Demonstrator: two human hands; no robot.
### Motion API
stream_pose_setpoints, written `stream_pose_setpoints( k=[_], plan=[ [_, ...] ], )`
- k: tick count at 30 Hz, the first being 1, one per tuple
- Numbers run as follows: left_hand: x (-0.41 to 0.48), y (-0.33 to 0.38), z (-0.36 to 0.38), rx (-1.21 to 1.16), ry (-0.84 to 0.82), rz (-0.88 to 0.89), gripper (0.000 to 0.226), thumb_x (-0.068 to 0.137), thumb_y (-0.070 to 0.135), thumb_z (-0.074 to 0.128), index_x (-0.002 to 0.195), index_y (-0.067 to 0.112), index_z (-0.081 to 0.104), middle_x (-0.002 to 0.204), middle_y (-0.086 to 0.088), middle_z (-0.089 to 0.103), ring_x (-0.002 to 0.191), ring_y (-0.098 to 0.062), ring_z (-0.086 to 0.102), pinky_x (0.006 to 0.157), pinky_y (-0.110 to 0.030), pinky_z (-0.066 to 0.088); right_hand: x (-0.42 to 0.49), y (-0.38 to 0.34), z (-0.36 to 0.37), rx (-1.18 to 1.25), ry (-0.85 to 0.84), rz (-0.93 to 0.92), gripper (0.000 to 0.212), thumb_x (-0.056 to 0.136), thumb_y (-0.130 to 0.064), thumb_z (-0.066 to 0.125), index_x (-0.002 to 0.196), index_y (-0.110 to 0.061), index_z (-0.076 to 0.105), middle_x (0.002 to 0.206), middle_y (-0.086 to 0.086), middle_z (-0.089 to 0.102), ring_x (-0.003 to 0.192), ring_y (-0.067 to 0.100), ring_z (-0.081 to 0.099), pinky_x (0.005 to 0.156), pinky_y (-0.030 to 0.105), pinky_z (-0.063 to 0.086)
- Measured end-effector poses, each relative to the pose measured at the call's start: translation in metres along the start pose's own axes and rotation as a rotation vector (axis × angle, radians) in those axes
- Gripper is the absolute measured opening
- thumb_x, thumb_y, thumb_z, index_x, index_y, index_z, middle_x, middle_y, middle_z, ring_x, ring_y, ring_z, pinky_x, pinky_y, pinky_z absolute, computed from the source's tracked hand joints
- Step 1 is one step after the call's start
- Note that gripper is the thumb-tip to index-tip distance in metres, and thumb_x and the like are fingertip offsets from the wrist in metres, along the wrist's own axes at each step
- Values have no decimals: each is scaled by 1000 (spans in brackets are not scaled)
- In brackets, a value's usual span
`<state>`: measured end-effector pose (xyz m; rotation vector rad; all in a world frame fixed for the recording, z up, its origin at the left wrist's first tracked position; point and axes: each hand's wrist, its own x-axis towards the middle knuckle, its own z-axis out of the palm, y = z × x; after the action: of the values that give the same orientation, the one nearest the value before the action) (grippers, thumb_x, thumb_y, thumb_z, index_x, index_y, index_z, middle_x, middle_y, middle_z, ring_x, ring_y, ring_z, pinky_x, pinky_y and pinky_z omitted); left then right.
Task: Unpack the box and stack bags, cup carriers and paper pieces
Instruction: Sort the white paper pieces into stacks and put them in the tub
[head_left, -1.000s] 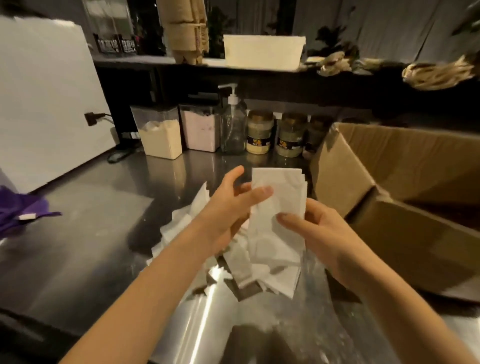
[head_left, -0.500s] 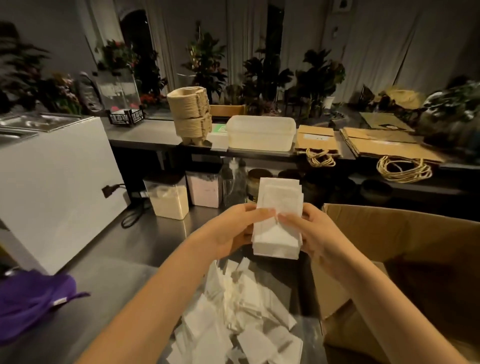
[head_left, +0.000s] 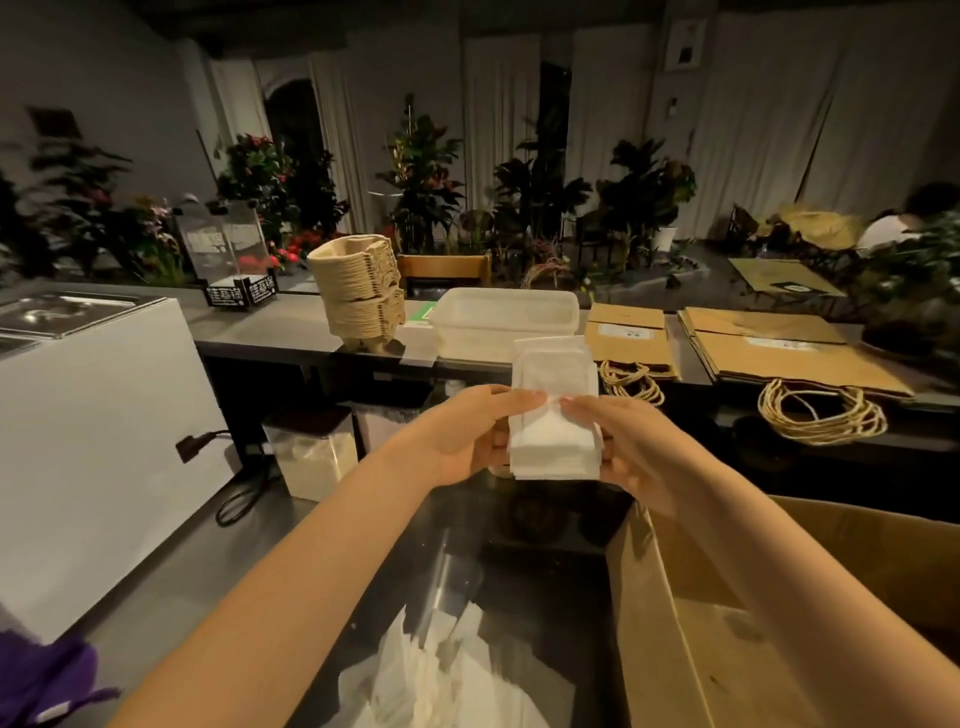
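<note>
Both hands hold one stack of white paper pieces (head_left: 551, 415) upright in front of me, above the steel counter. My left hand (head_left: 467, 436) grips its left edge, thumb on the front. My right hand (head_left: 628, 447) grips the right edge the same way. More loose white paper pieces (head_left: 447, 675) lie in a heap on the counter below. The open cardboard box (head_left: 675, 649) stands at the lower right. On the raised shelf behind are stacked pulp cup carriers (head_left: 358, 291) and flat brown paper bags (head_left: 779, 348) with twine handles.
A white plastic tub (head_left: 498, 322) sits on the shelf just behind the held stack. A white appliance (head_left: 88, 441) fills the left side, a purple cloth (head_left: 41, 680) lies at the lower left. Containers (head_left: 311, 452) stand under the shelf. Plants and a seated person are beyond.
My view has tilted up from the counter to the shelf. Both hands have raised the paper stack and squared it, away from the loose heap.
</note>
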<state>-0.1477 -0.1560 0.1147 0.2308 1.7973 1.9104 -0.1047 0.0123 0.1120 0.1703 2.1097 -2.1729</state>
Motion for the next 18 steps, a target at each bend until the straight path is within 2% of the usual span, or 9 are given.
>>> stream_pose_setpoints(
  k=[3, 6, 9, 11, 12, 15, 18],
  plan=[
    [26, 14, -6, 13, 9, -17, 26, 93, 19, 62, 118, 15, 61, 123, -13, 66, 112, -29, 63, 94, -39, 53, 23, -12, -6, 9, -6, -13, 9, 90, -21, 64, 98, -16, 63, 88, -2, 74, 88, 17, 69, 71, 33, 57],
    [54, 30, -14, 48, 24, -38, 30, 91, 17, 63, 121, 13, 61, 125, -16, 64, 105, -27, 62, 90, -38, 53, 52, -24, -7, 15, 5, 5, 12, 90, -20, 64, 102, -17, 61, 96, 1, 72, 92, 19, 68, 72, 33, 55],
    [82, 47, -22, 112, 71, -31, 31, 91, 15, 64, 121, 7, 60, 113, -14, 66, 94, -22, 62, 76, -31, 56, 84, -34, -7, 4, 38, 16, 21, 91, -22, 63, 109, -17, 55, 102, 3, 67, 95, 20, 65, 75, 34, 55],
    [99, 61, -27, 155, 106, -14, 30, 91, 17, 65, 118, 6, 60, 105, -11, 65, 85, -18, 62, 61, -25, 56, 108, -43, -8, -14, 73, 12, 27, 91, -23, 62, 115, -16, 51, 101, 4, 65, 91, 19, 64, 71, 33, 55],
    [107, 67, -29, 171, 119, -8, 30, 91, 17, 66, 118, 7, 60, 104, -9, 64, 84, -17, 62, 60, -24, 54, 119, -48, -9, -42, 92, 5, 29, 92, -25, 62, 116, -16, 50, 101, 4, 64, 90, 18, 64, 70, 33, 55],
    [136, 85, -36, 190, 156, 18, 30, 89, 14, 68, 118, 10, 61, 108, -8, 63, 92, -18, 60, 73, -27, 54, 156, -63, -16, -204, 145, -35, 34, 89, -30, 63, 118, -13, 56, 109, 5, 63, 97, 20, 61, 77, 35, 55],
    [165, 101, -41, 208, 165, 50, 26, 88, 12, 69, 114, 11, 63, 101, -6, 63, 89, -18, 61, 70, -28, 55, 189, -79, -25, -343, 199, -121, 30, 87, -29, 64, 109, -10, 62, 108, 6, 64, 97, 21, 61, 78, 35, 54]
  ],
)
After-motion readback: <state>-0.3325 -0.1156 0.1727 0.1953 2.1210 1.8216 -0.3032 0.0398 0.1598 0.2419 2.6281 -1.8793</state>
